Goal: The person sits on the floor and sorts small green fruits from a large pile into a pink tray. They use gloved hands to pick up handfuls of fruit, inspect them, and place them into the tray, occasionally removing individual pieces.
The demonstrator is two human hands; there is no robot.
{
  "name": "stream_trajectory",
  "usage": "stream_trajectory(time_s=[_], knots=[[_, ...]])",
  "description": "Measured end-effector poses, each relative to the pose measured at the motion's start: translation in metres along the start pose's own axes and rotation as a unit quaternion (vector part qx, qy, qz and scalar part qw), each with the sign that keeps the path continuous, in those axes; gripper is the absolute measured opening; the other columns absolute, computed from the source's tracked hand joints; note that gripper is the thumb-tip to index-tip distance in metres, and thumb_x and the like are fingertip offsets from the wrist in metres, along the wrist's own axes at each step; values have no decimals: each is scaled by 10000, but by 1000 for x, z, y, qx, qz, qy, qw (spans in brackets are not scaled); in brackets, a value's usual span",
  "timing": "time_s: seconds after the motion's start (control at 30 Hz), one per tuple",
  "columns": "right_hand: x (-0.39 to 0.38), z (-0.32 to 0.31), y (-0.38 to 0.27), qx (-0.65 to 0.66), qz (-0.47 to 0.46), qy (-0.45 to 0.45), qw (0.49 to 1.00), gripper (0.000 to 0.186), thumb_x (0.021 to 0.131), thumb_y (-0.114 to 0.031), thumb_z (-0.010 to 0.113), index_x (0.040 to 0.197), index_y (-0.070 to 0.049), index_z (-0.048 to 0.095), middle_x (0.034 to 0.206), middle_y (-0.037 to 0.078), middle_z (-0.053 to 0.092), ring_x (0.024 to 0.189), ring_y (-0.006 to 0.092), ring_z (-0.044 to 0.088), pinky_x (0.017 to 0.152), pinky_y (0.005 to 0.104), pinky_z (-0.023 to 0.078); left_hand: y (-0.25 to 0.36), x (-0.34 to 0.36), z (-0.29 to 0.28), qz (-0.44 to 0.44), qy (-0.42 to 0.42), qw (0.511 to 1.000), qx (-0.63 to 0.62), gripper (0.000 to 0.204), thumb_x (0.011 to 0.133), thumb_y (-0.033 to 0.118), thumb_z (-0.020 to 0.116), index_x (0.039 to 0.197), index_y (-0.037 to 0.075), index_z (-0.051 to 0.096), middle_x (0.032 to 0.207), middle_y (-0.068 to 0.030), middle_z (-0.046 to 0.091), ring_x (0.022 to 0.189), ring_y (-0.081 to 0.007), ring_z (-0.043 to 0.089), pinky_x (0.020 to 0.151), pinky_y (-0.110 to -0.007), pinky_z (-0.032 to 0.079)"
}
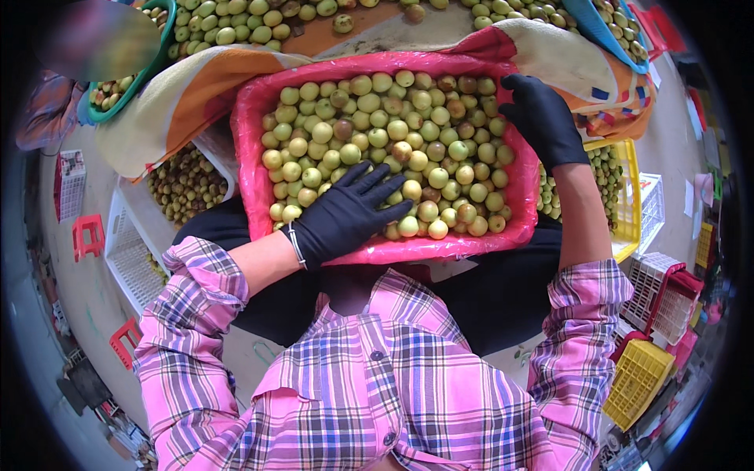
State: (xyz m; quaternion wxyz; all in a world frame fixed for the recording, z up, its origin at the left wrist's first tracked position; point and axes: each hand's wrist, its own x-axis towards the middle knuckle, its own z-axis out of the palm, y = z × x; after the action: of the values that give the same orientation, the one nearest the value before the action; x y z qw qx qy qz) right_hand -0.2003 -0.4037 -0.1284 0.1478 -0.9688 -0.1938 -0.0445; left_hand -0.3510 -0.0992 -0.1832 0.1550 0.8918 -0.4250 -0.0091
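Note:
In front of me is a crate lined with pink plastic (245, 169), full of round yellow-green and brownish fruits, which look like jujubes (377, 137). Both hands wear black gloves. My left hand (345, 213) lies palm down on the fruits near the crate's front edge, fingers spread, with a pale band at the wrist. At the far right corner, my right hand (542, 118) is bent over the rim with curled fingers. Whatever those fingers hold is hidden by the hand.
An orange and cream blanket (204, 102) drapes behind the crate, with more fruits piled beyond. A green basin (165, 59) and a blue basin (605, 35) flank that pile. A yellow crate (628, 196) of fruits stands right, a white crate (133, 251) left. Red stools (88, 235) stand further left.

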Motion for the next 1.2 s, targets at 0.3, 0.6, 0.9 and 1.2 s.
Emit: stream_trajectory(time_s=[0.3, 0.6, 0.9, 1.2], knots=[[13, 64, 3, -55, -14, 7, 998, 300, 801, -54, 590, 1093, -97, 638, 1015, 174, 648, 968, 370, 622, 801, 423, 511, -1, -52, -27, -15, -91, 994, -64, 407, 828, 121, 568, 1228, 181, 617, 1417, -123, 482, 1340, -337, 423, 1093, -491, 340], [-3, 22, 15, 77, -18, 37, 996, 280, 829, -137, 643, 1103, -81, 658, 994, 153, 694, 946, 319, 670, 810, 382, 521, 1, -88, -36, -90, -40, 995, 17, 360, 829, 99, 580, 1186, 112, 625, 1328, -203, 535, 1235, -372, 521, 1021, -407, 439], [-33, 65, -72, 286, -95, -59, 952, 351, 809, 9, 684, 1147, -75, 639, 1022, 61, 646, 954, 206, 635, 818, 311, 516, 4, -89, -39, -177, 7, 984, -28, 390, 818, 39, 549, 1209, 29, 564, 1218, -204, 581, 1090, -366, 589, 896, -409, 499], [-44, 96, -117, 216, -212, -73, 950, 223, 764, -92, 676, 983, -112, 640, 906, 92, 610, 873, 302, 621, 730, 396, 513, -3, -86, -41, -254, 69, 964, -23, 390, 762, -37, 578, 1149, 8, 570, 1105, -188, 592, 1007, -361, 598, 828, -409, 508]])
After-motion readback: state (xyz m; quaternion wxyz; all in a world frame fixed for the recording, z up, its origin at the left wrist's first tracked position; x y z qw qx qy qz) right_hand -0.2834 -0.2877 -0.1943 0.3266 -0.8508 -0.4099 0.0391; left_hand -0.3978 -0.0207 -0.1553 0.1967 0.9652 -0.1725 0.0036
